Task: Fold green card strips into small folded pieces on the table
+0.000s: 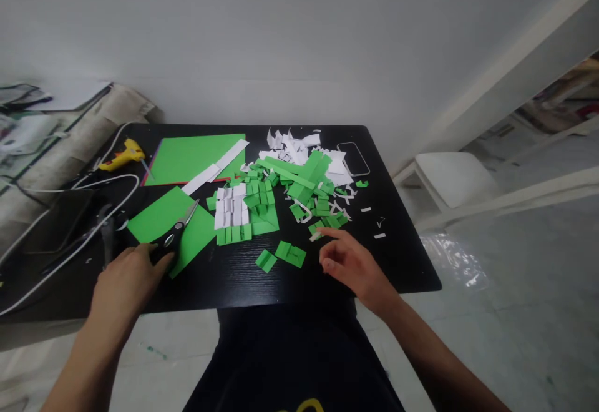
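My left hand is at the black-handled scissors, thumb and index finger around the handle loops. The blades point away to the upper right, over a green paper sheet. At the front edge of a heap of cut green paper pieces is my right hand, its index finger stretched toward a small pale strip. Thumb and index are apart with nothing visible between them. Two folded green pieces lie left of this hand. Folded white pieces sit in rows beside green ones.
A yellow glue gun and a looping white cable occupy the black table's left side. Behind are a larger green sheet, white strips and white scraps. A phone-shaped outline lies back right; a white stool stands beyond.
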